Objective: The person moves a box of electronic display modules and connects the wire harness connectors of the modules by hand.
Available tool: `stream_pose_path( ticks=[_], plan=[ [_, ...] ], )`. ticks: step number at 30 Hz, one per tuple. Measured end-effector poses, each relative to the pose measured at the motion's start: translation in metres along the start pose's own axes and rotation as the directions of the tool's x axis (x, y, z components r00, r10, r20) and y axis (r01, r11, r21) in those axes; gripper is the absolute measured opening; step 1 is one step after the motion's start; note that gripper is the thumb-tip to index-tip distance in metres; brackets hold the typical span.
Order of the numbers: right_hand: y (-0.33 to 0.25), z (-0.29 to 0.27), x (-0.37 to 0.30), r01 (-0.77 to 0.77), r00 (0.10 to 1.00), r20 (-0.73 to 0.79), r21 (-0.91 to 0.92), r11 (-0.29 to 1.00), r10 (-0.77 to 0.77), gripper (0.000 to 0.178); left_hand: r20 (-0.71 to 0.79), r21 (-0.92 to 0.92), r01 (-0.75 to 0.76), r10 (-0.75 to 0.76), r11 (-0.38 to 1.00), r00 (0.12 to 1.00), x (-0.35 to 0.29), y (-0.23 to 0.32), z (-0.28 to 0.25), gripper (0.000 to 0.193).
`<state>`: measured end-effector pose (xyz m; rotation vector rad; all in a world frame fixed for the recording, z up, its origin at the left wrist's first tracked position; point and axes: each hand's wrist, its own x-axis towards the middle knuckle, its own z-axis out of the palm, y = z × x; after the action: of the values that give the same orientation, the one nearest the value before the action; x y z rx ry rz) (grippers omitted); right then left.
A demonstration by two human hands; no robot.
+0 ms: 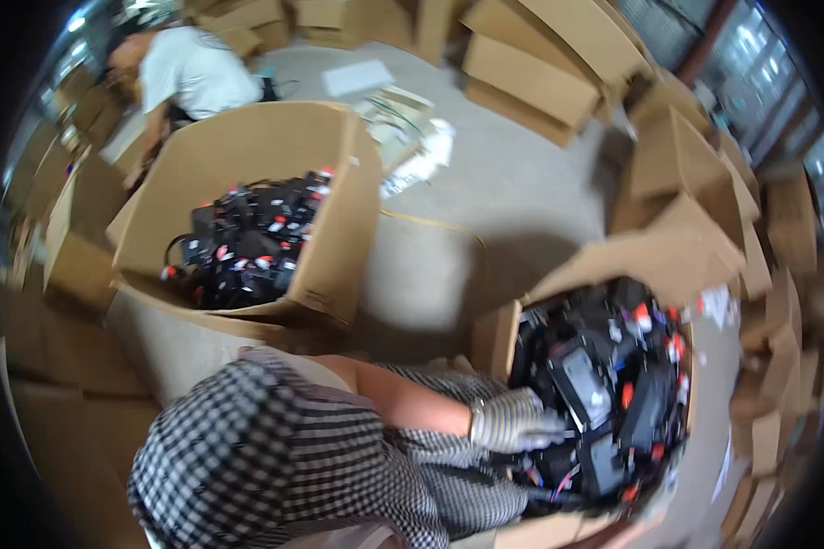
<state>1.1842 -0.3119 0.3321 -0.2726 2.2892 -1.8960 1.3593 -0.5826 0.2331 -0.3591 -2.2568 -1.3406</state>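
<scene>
My left hand, in a striped knitted glove, reaches over the left side of an open cardboard box. Its fingers are stretched out, slightly blurred, and touch or nearly touch the black devices inside. That box is heaped with black plastic devices with orange-red parts and some thin coloured wires. A device with a grey, shiny panel lies just beyond my fingers. My right hand does not show; a blurred pinkish strip at the box's near edge may be an arm, but I cannot tell.
A larger cardboard box at left holds more black devices. Behind it a person in a white shirt bends down. Papers and a yellow strap lie on the floor. Stacked cartons line the back and right.
</scene>
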Motion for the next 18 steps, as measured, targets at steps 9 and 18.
stream_pose_path(
  ticks=[9, 18],
  plan=[
    [-0.039, 0.139, 0.062, -0.026, 0.954, 0.232, -0.568, 0.822, 0.191, 0.026, 0.176, 0.028, 0.153, -0.156, 0.988, 0.972, 0.015, -0.014, -0.009, 0.015],
    [0.001, 0.161, 0.012, 0.312, 0.95, 0.272, -0.858, 0.408, -0.154, 0.023, 0.062, -0.039, 0.125, -0.122, 0.991, 0.991, 0.009, -0.008, 0.006, 0.018]
  ],
)
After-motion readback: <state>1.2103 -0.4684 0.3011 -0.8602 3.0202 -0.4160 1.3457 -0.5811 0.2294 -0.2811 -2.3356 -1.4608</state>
